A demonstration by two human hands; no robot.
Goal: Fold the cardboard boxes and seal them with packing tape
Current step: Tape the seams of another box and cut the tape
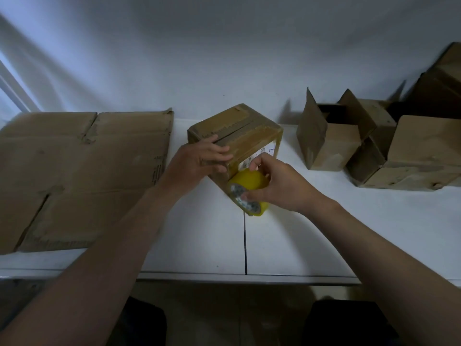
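Cardboard box (237, 131) sits mid-worktop (299, 240), tipped up on its lower edge, flaps closed with the centre seam facing up and away from us. Brownish tape strips already run across that seam face. White label (269, 151) shows on the box's right-hand side.

Our left hand (199, 158) lies flat on the near corner of the box, fingers fairly straight across the taped face, pressing rather than gripping.

Our right hand (279, 186) is clenched around the yellow tape roll (247, 191), fingers curled over its rim, and the roll is held against the box's near lower side. We can't tell whether tape is pulled out.

Left of the box: flattened cardboard sheet (82, 171) lying on the worktop. Right: open-flapped box (331, 143), and beside it more boxes (419, 156) bunched together.
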